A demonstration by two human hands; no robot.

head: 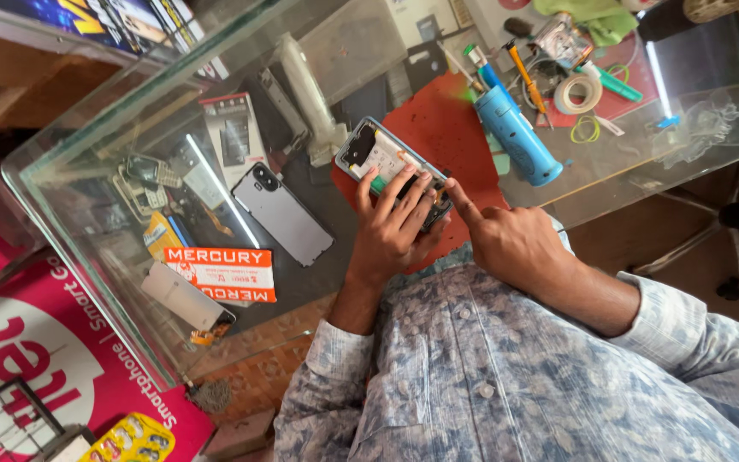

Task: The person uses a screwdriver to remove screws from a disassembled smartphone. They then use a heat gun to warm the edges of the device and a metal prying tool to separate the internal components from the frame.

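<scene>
An opened smartphone with its back removed lies on a red mat on the glass counter. My left hand rests on the phone, fingers spread over its lower half and gripping it. My right hand is beside it, its index finger stretched out and touching the phone's near corner. Its other fingers are curled in and hold nothing. Both forearms come out of blue patterned shirt sleeves.
A blue cylindrical tool, screwdrivers, a tape roll and yellow bands lie past the mat. A grey phone back cover, an orange and white box and small phones sit left, in the glass case.
</scene>
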